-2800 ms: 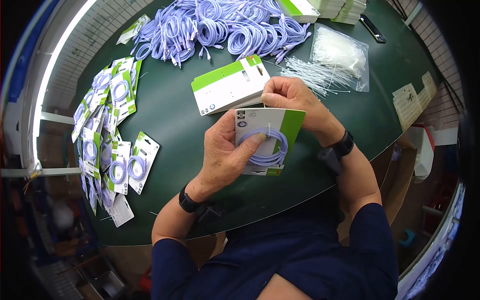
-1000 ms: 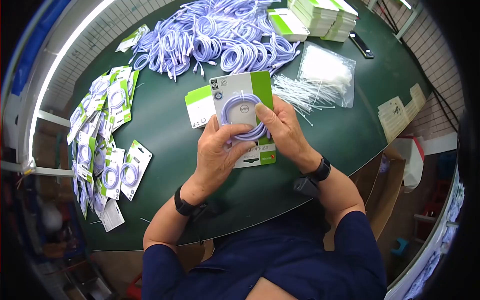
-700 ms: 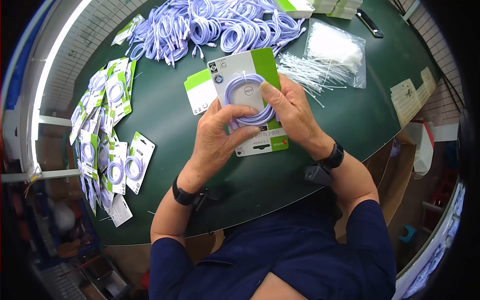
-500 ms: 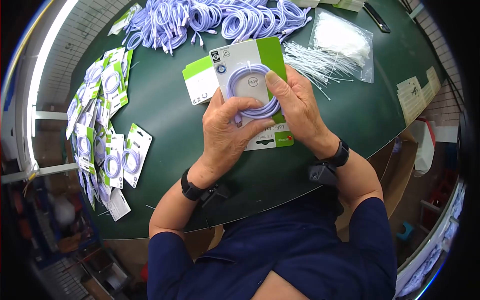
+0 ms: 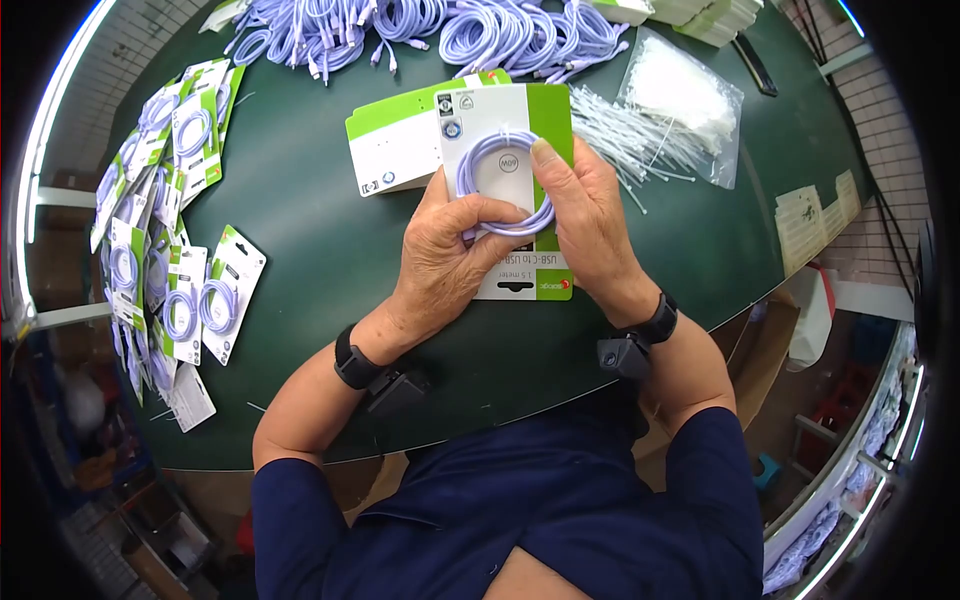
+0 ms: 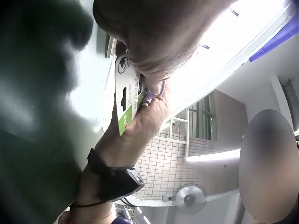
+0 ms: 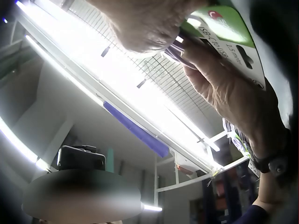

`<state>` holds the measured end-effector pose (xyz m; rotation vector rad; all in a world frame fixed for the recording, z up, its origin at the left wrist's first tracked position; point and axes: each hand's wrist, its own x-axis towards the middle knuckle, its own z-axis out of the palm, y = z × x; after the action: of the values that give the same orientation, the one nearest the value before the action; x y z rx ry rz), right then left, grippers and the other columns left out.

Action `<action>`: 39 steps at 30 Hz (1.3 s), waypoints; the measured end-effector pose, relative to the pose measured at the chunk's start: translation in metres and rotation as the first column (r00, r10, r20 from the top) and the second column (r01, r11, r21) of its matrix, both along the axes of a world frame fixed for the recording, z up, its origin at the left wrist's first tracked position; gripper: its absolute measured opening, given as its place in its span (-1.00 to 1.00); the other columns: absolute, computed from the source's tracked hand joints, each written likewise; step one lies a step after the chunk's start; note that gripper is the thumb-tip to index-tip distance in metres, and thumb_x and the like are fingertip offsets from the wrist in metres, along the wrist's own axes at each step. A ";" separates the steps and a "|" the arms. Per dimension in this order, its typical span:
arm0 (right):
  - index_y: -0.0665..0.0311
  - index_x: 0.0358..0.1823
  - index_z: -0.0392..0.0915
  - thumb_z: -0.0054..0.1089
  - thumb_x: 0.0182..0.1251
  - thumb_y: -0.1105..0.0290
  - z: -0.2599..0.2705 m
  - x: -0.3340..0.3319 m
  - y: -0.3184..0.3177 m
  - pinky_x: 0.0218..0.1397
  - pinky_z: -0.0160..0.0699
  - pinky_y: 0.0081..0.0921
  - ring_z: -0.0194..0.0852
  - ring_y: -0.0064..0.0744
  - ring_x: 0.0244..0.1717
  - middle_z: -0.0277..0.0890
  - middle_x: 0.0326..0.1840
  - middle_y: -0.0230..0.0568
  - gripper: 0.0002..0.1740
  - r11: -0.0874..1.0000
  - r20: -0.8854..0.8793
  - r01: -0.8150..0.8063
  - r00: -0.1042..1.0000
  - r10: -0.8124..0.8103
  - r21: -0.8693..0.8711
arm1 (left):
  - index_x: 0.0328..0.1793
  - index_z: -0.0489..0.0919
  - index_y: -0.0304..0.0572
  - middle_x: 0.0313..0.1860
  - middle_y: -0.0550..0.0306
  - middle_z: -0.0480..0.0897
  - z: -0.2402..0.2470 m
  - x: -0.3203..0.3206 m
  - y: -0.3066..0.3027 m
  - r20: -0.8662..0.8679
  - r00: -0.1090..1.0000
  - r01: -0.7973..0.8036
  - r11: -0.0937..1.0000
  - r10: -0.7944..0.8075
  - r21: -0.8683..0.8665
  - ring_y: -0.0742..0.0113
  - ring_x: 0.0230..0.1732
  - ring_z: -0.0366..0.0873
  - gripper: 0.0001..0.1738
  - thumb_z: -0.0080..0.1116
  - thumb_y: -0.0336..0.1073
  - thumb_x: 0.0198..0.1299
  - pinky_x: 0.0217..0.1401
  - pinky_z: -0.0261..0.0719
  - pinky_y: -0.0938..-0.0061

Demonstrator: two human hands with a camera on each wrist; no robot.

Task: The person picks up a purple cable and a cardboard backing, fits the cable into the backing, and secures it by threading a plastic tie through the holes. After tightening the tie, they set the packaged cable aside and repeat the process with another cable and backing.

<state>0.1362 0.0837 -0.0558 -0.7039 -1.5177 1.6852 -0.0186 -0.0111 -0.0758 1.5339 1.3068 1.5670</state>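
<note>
In the head view, a white and green packaging card (image 5: 550,268) with a coil of lilac USB cable (image 5: 468,172) on its face is held up over the table. My left hand (image 5: 440,255) is at the card's lower left, pinching the coil's lower part between thumb and index finger. My right hand (image 5: 595,215) grips the card's right edge, thumb pressed on the coil and fingers hidden behind. A white tie shows at the coil's top. The card's slotted end appears between both hands in the left wrist view, as does the right hand (image 6: 145,121).
Behind the card lies a stack of similar cards (image 5: 400,150). Carded cables (image 5: 185,270) are heaped at the left, and loose lilac cables (image 5: 500,35) at the back. White cable ties (image 5: 630,135) lie beside a plastic bag of ties (image 5: 685,105); a dark phone-like object (image 5: 755,65) lies beyond.
My right hand has come from beyond the card's top to its right edge, thumb on the coil. The left thumb and index finger have shifted to pinch the coil's lower part. Lately both hands hold nearly still.
</note>
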 end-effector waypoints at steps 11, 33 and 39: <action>0.43 0.36 0.56 -0.02 0.83 0.20 0.003 -0.003 0.000 0.13 0.65 -0.56 0.63 -0.60 0.06 0.70 0.14 -0.22 -0.57 0.995 0.055 0.034 0.998 -0.039 0.096 | 0.03 0.76 -0.23 0.19 0.02 0.53 0.016 0.006 -0.010 0.045 0.999 -0.017 0.966 0.029 -0.258 0.19 0.17 0.60 -0.76 0.54 -0.31 0.34 0.21 0.65 0.34; 0.42 0.34 0.55 -0.05 0.83 0.20 0.003 -0.003 0.006 0.12 0.63 -0.53 0.60 -0.61 0.02 0.70 0.12 -0.24 -0.57 0.994 -0.065 0.109 0.992 -0.108 0.015 | 0.03 0.80 -0.16 0.20 -0.02 0.57 0.049 0.008 -0.019 -0.486 0.813 -0.274 0.947 0.322 0.169 0.05 0.09 0.59 -0.65 0.62 -0.24 0.17 0.15 0.64 0.28; 0.43 0.25 0.61 -0.04 0.83 0.21 0.017 -0.008 -0.010 0.00 0.63 -0.53 0.56 -0.64 -0.08 0.73 -0.02 -0.29 -0.59 0.992 -0.107 0.083 0.992 -0.072 0.099 | -0.01 0.82 -0.13 -0.01 0.10 0.72 0.071 0.014 -0.024 -0.681 0.643 -0.151 0.929 0.351 0.337 0.02 0.02 0.63 -0.61 0.66 -0.33 -0.02 0.02 0.65 0.23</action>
<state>0.1286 0.0735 -0.0387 -0.6045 -1.4749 1.5499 -0.0043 -0.0351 -0.0050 2.3944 1.8739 1.3342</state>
